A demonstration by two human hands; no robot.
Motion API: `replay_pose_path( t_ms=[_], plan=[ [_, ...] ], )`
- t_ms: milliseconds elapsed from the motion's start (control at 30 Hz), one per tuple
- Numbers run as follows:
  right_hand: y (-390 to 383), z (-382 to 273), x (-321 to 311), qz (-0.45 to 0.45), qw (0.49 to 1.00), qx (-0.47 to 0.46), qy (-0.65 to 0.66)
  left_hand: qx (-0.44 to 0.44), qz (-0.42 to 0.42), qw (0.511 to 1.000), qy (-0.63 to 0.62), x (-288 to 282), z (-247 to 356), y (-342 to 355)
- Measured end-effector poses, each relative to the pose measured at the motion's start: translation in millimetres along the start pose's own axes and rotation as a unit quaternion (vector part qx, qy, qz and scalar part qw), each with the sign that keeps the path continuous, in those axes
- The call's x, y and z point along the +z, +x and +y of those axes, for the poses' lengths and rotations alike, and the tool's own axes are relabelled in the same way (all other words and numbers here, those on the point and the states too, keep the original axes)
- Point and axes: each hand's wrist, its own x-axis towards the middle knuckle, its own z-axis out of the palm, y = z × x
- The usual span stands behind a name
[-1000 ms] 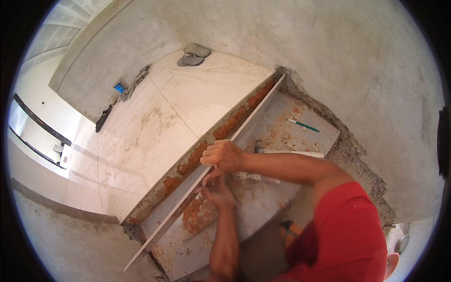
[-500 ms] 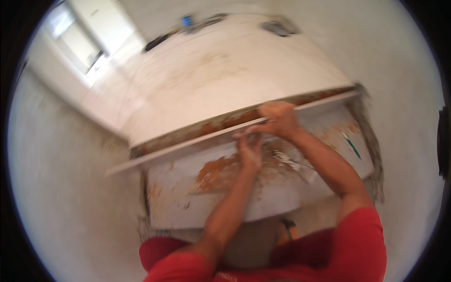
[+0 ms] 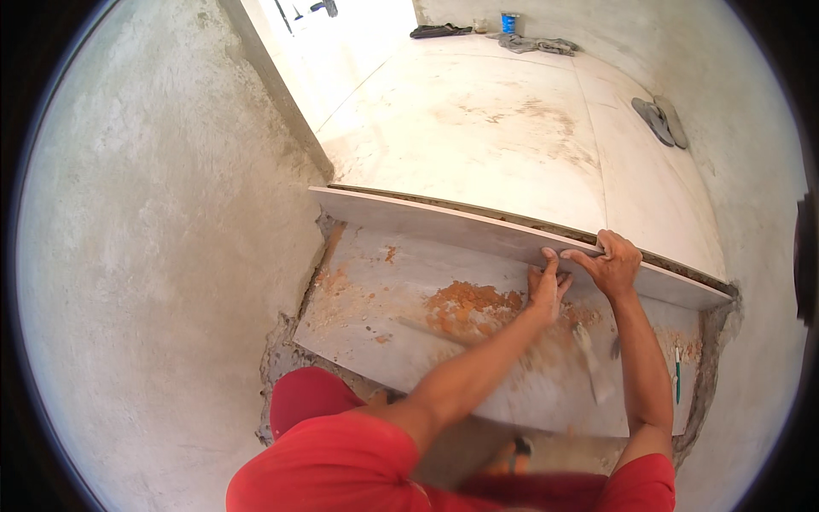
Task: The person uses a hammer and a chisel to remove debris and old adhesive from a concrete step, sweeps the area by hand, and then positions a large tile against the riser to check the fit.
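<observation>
A long, narrow pale tile strip stands on edge along the front of the raised floor. My right hand is closed over its top edge, fingers behind and thumb in front. Just left of it, my left hand is at the strip's lower part, with the thumb raised against the front face and the fingers low by the bottom edge. Below lies a grey step tile strewn with orange-brown crumbs. A pale, flat-bladed tool rests on it between my forearms.
A green pen-like tool lies at the step's right end. Rough plaster walls close in both sides. On the upper tiled floor are grey slippers, a blue can, a crumpled cloth and a dark cloth.
The view has turned and shifted. The gap behind the tile strip looks narrower, and the strip stands closer to the upper floor's edge. Both hands stay on it.
</observation>
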Motion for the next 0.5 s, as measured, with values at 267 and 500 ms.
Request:
replay_pose_path(
  t_ms=[267, 500],
  plan=[
    [2, 7, 15, 0.018, 0.999, 0.001, 0.052, 0.000, 0.078, 0.997, 0.007, -1, 10, 16],
    [-8, 22, 33, 0.032, 0.997, -0.017, 0.075, 0.004, 0.012, 1.000, 0.026, -9, 17, 23]
  ],
)
